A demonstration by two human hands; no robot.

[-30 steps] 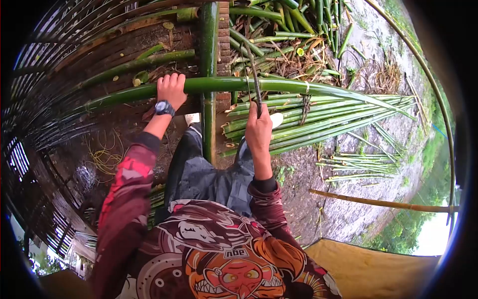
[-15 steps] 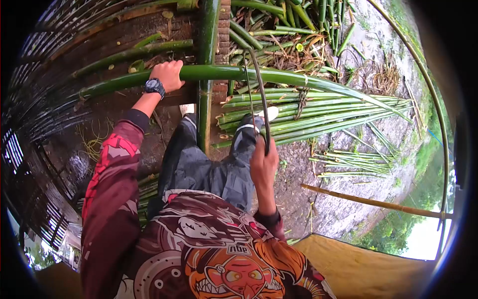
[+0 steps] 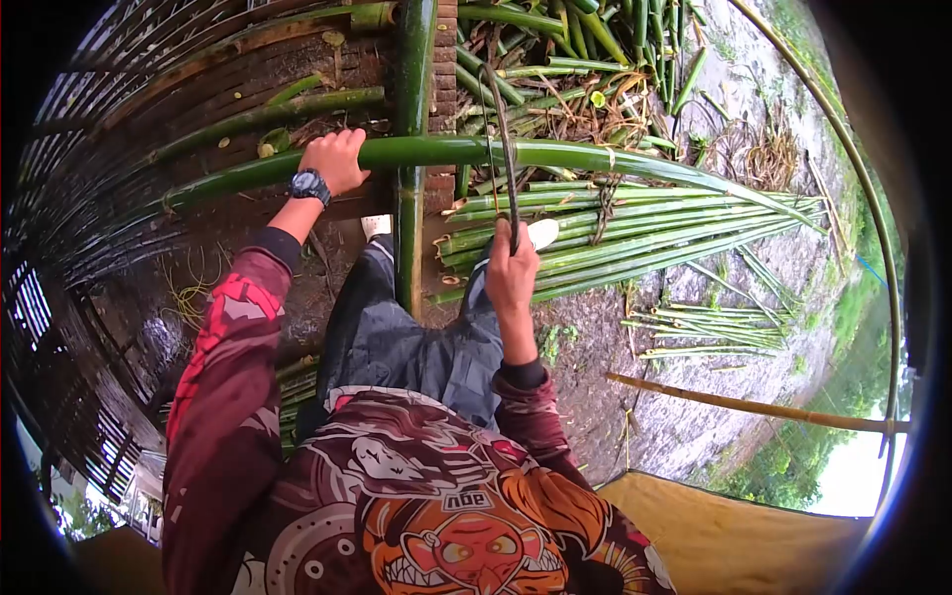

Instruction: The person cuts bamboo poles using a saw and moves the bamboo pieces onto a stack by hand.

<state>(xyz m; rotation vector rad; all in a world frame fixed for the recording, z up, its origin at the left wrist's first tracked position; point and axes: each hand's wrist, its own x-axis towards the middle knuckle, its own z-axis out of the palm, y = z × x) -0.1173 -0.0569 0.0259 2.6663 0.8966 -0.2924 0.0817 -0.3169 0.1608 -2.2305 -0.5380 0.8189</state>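
Note:
A long green bamboo pole (image 3: 436,151) runs crosswise in front of me, resting over another bamboo pole (image 3: 409,223) that lies roughly at right angles beneath it. My left hand (image 3: 337,162) is closed around the crosswise pole, left of where the two cross. To the right of the crossing, my right hand (image 3: 512,268) grips the near end of a bow saw (image 3: 510,164) with a dark curved frame. Its thin blade meets the pole between my hands and the pole's right end. My fingers hide the saw's handle.
Cut bamboo poles (image 3: 595,238) lie bundled beyond my right foot, with thinner pieces (image 3: 709,327) nearer me. Bamboo offcuts (image 3: 565,94) and dry husks are heaped at the back. A brown pole (image 3: 734,402) and yellow tarp (image 3: 714,526) are at right; bamboo slats (image 3: 99,89) at left.
My right hand has moved forward, away from my body, pushing the saw along with it across the pole. The left hand stays on the pole in nearly the same place.

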